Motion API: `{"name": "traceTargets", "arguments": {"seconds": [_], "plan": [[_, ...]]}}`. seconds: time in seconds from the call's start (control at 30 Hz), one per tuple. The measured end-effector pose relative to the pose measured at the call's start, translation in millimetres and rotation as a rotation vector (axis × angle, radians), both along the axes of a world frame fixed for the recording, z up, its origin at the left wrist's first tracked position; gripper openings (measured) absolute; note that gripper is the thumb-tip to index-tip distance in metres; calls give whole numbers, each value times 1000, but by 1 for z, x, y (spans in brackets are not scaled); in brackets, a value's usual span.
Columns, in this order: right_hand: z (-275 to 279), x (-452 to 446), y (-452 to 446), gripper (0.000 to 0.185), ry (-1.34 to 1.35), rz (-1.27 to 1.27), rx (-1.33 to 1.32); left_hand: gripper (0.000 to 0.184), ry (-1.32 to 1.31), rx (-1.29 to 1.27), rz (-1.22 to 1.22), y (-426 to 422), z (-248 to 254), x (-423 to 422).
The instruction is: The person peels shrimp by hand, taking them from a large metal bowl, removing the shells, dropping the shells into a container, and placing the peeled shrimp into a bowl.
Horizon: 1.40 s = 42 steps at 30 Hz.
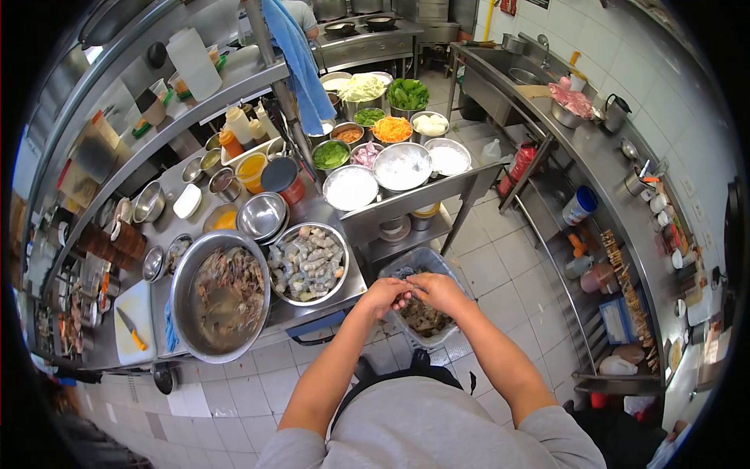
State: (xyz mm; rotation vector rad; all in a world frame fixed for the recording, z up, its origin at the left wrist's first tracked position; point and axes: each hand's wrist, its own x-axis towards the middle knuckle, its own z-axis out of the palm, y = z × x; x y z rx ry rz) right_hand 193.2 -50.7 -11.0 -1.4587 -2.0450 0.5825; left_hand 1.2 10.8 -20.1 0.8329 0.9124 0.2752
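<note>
Over a clear plastic bin (455, 336), my left hand (386, 295) and my right hand (439, 292) meet with fingertips pinched together. Between them is a small greyish shrimp (411, 296), mostly covered by the fingers. Dark shells and scraps (424, 316) lie in the bin below. To the left, at the counter's edge, a steel bowl holds peeled grey shrimp (308, 262). Beside it stands a larger steel basin (178, 301) with brownish unpeeled shrimp (230, 285) in cloudy water.
A knife (131, 328) with a yellow handle lies on a white cutting board (144, 301) at far left. Nested steel bowls (262, 215) stand behind the shrimp. Containers of shredded carrot (392, 129), greens and white powder fill the back. A steel shelf unit (539, 184) runs along the right.
</note>
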Motion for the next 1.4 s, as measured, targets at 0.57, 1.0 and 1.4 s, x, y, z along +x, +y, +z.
{"name": "traceTargets", "arguments": {"seconds": [0.57, 1.0, 1.4], "plan": [[-19, -1, 15, 17, -209, -57, -22, 9, 24, -140, 8, -5, -8, 8], [5, -10, 0, 37, 149, -257, -228, 16, 47, 176, 250, 4, -2, 17], [-14, -24, -4, 18, -65, -255, -43, 17, 76, 323, 243, -12, -28, 20]]}}
